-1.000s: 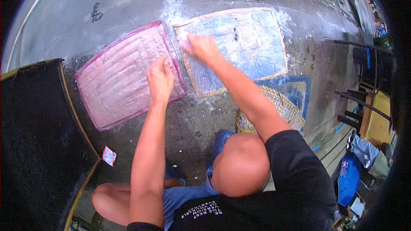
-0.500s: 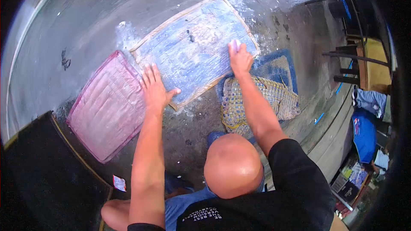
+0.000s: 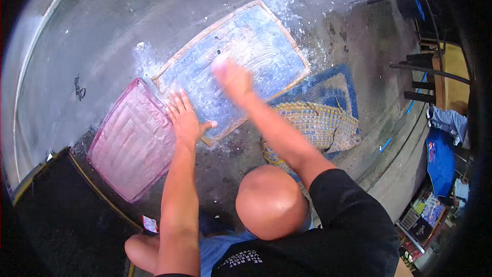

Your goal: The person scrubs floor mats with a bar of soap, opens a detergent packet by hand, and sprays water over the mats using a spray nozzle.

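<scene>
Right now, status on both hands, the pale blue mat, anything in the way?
Left hand spread on pale blue mat, left end. Right hand blurred, apparently closed on pale item. Mat flat, whitish-streaked. Pink mat alongside, no obstruction seen.

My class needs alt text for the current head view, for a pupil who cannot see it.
A person's blurred right hand holds a pale object over a blue mat, the left hand spread at its left edge. On the floor, a pink mat lies left; a woven mat partly covers a blue-bordered mat right.
</scene>
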Demonstrator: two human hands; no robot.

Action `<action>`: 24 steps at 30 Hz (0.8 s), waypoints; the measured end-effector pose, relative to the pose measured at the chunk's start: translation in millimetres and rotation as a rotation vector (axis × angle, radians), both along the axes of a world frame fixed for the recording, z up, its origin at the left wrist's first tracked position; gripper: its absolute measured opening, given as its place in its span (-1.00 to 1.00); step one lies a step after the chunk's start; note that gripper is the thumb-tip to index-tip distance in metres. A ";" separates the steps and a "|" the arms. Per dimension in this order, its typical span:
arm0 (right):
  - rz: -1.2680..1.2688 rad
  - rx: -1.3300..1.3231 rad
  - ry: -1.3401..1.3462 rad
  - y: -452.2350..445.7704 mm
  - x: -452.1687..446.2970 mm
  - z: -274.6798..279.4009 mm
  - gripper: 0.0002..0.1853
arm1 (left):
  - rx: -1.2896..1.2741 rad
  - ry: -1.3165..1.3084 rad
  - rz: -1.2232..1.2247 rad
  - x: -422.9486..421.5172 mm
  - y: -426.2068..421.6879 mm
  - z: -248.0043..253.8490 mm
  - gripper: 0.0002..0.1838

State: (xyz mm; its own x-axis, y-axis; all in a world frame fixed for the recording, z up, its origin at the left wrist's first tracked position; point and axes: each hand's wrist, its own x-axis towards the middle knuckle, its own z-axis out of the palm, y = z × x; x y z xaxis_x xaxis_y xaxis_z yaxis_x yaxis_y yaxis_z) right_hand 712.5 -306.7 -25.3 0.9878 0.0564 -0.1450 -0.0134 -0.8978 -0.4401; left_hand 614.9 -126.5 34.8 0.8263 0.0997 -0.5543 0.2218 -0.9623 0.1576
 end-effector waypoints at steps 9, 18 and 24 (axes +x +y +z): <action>-0.140 -0.281 -0.266 -60.5 130.4 -6.1 -0.59 | -0.025 -0.066 0.007 1.4 2.0 -2.1 0.67; 0.420 0.140 -0.037 41.2 93.4 -13.3 -0.49 | -0.022 -0.014 0.024 5.1 2.8 2.6 0.66; -0.388 -0.381 -0.186 -156.2 207.5 -13.8 -0.32 | -0.027 -0.065 0.004 3.8 5.8 -3.1 0.65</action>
State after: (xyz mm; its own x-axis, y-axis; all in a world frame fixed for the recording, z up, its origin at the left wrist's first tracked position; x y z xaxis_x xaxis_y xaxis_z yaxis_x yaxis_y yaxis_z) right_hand 920.0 -462.8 -39.1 0.9367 -0.3375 0.0936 -0.3267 -0.9383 -0.1132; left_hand 618.7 -120.7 31.7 0.8600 0.0890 -0.5024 0.2144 -0.9565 0.1976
